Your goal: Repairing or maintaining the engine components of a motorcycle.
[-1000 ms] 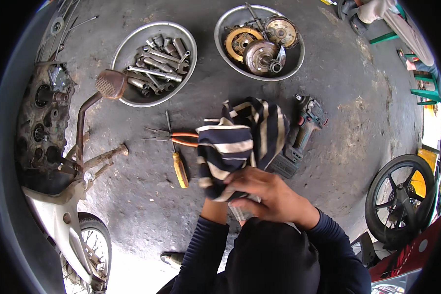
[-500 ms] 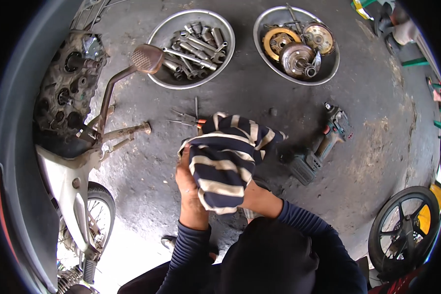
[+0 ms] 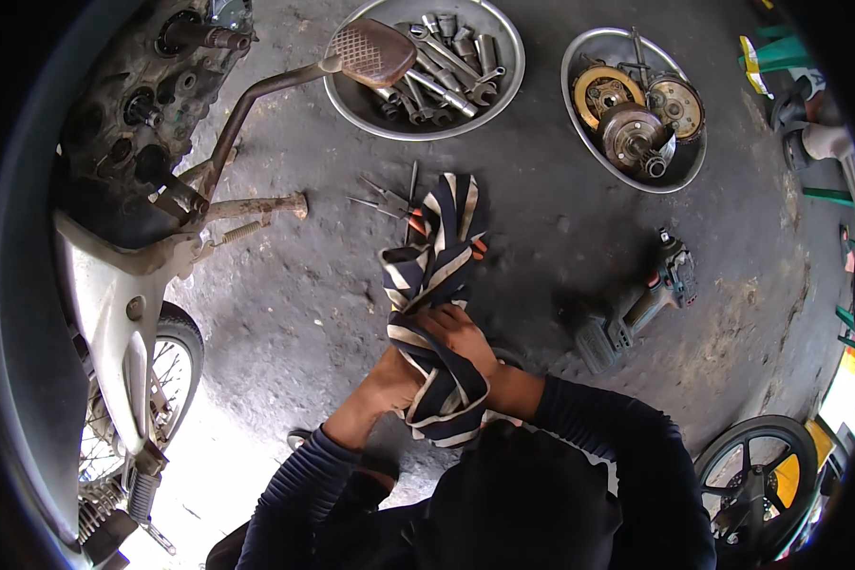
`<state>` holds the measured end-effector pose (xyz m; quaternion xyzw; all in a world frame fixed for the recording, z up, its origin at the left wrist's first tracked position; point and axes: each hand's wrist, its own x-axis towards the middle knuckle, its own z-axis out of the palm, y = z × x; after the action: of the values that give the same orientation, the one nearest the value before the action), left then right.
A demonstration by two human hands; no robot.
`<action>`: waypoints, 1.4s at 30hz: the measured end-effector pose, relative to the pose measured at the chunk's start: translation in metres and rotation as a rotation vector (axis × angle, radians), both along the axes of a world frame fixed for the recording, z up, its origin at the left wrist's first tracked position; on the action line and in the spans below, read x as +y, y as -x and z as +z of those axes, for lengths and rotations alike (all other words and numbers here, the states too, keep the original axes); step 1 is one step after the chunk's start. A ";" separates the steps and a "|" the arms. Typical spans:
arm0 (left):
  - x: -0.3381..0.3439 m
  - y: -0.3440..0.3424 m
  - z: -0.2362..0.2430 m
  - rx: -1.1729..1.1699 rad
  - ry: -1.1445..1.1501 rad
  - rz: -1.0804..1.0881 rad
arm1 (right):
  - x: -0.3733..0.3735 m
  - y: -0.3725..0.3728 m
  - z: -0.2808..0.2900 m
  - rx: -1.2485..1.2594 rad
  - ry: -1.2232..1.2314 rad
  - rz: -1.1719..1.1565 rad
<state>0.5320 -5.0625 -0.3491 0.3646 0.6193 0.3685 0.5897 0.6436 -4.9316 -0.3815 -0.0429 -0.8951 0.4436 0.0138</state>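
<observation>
Hands together, close in front of the body: the right hand point(image 3: 464, 340) has its fingers bent over a fold of the striped cloth point(image 3: 446, 271), pinching it, while the left hand point(image 3: 391, 382) runs under the fabric. Left fingers are covered, so whether they grip or lie spread, I cannot tell. And that cloth, navy and cream, is bunched in the middle of the view, one end drooping over the wrists, the other reaching forward above the floor point(image 3: 285, 347). Orange handles of the pliers point(image 3: 416, 221) peek out on both sides of it; the thin shaft of a screwdriver point(image 3: 414, 180) shows just beside them. Whether the cloth touches either tool is hard to say.

It looks like a hand wipe, and doing it well is about pressure and coverage: squeeze the fabric firmly around the fingers, twist it along each one, work between the knuckles, then turn to a fresh fold so grime isn't spread back. Best, too, to gather up that loose forward end! Left dangling, it could snag the pliers or drag across the gritty floor. Well clear to the right lies the cordless impact wrench point(image 3: 646, 304), nothing to bump there.
</observation>
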 end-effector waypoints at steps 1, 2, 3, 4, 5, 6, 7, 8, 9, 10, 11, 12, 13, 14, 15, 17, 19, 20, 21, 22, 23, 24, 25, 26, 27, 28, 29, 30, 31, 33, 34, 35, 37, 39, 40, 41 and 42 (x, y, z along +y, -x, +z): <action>-0.001 0.001 0.002 0.011 0.000 0.009 | 0.002 0.005 -0.005 -0.107 0.228 0.025; -0.003 0.000 0.005 -0.106 0.055 0.136 | 0.002 0.011 -0.009 -0.099 0.226 0.035; -0.006 -0.003 0.005 -0.236 0.112 0.259 | 0.003 0.018 -0.003 -0.251 0.301 0.075; -0.009 -0.004 0.008 -0.343 0.130 0.345 | 0.009 0.024 0.004 -0.401 0.373 0.110; -0.011 -0.003 0.014 -0.347 0.127 0.346 | 0.015 0.028 0.010 -0.343 0.373 0.249; -0.011 -0.001 0.021 -0.271 0.087 0.254 | 0.020 0.027 0.004 -0.184 0.459 0.315; -0.011 0.001 0.026 -0.194 0.047 0.163 | 0.025 0.026 -0.001 -0.024 0.542 0.381; -0.013 0.000 0.029 -0.104 0.130 0.076 | 0.029 0.028 -0.006 -0.181 0.623 0.516; -0.012 0.002 0.033 -0.104 0.116 0.071 | 0.031 0.031 -0.005 -0.184 0.609 0.510; -0.010 0.004 0.040 -0.086 0.123 0.106 | 0.032 0.034 -0.006 -0.210 0.777 0.512; -0.007 0.007 0.046 -0.068 0.131 0.141 | 0.034 0.037 -0.009 -0.235 0.946 0.511; -0.002 0.012 0.053 -0.088 0.093 0.189 | 0.033 0.045 -0.018 -0.083 0.995 0.580; -0.001 0.015 0.055 -0.075 0.084 0.195 | 0.038 0.052 -0.020 -0.076 0.983 0.592; -0.003 0.018 0.056 -0.026 0.072 0.204 | 0.044 0.061 -0.023 -0.117 0.952 0.644; -0.008 0.021 0.057 0.023 0.064 0.213 | 0.049 0.071 -0.024 -0.158 0.923 0.694; -0.034 0.030 0.090 -0.073 0.076 0.400 | 0.083 0.082 -0.010 -0.221 1.633 0.399; -0.059 0.036 0.097 -0.308 -0.052 0.566 | 0.146 0.069 -0.022 -0.215 1.475 -0.619; -0.083 0.039 0.100 -0.400 0.037 0.638 | 0.160 0.075 -0.026 -0.189 1.322 -0.893; -0.134 0.054 0.089 -0.336 0.059 0.472 | 0.165 0.092 -0.022 -0.163 1.374 -0.858; -0.139 0.053 0.094 -0.277 0.139 0.557 | 0.164 0.113 0.003 -0.145 1.469 -0.917; -0.139 0.049 0.095 -0.263 0.126 0.634 | 0.164 0.134 -0.007 -0.146 1.471 -0.915; -0.135 0.045 0.086 -0.301 0.147 0.645 | 0.172 0.149 -0.020 -0.058 1.520 -0.937; -0.134 0.038 0.080 -0.330 0.183 0.669 | 0.173 0.161 -0.027 0.019 1.584 -0.948; -0.127 0.027 0.075 -0.364 0.182 0.744 | 0.176 0.165 -0.032 0.026 1.537 -1.048; -0.136 0.017 0.059 -0.453 0.099 0.817 | 0.171 0.168 -0.030 0.069 1.490 -1.061; -0.127 0.009 0.055 -0.428 0.116 0.887 | 0.173 0.166 -0.032 0.090 1.441 -1.072; -0.115 0.000 0.051 -0.405 0.132 0.955 | 0.175 0.161 -0.032 0.112 1.388 -1.084; -0.110 -0.002 0.053 -0.385 0.150 0.957 | 0.163 0.160 -0.020 0.142 1.387 -1.072; -0.101 -0.009 0.055 -0.394 0.166 0.949 | 0.164 0.148 -0.017 0.137 1.374 -1.066; -0.111 -0.020 0.039 -0.431 0.135 0.915 | 0.155 0.123 -0.003 0.189 1.364 -1.033; -0.109 -0.022 0.035 -0.469 0.119 0.912 | 0.150 0.106 0.014 0.225 1.377 -1.054; -0.106 -0.026 0.033 -0.512 0.106 0.906 | 0.143 0.084 0.029 0.259 1.388 -1.080; -0.105 -0.026 0.031 -0.538 0.102 0.859 | 0.137 0.028 0.037 0.242 1.389 -1.199; -0.102 -0.029 0.028 -0.445 0.287 0.801 | 0.132 -0.043 0.056 0.295 1.381 -1.259; -0.106 -0.026 0.017 -0.534 0.264 0.697 | 0.127 -0.078 0.064 0.310 1.398 -1.240; -0.119 -0.017 0.009 -0.615 0.224 0.608 | 0.108 -0.088 0.084 0.410 1.375 -1.254; -0.107 -0.006 0.027 -0.646 0.305 0.508 | 0.099 -0.123 0.090 0.438 1.349 -1.271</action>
<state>0.5385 -5.1693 -0.3220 -0.0245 0.5203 0.5013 0.6909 0.7662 -4.8321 -0.2919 -0.4366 -0.2369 0.7744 0.3920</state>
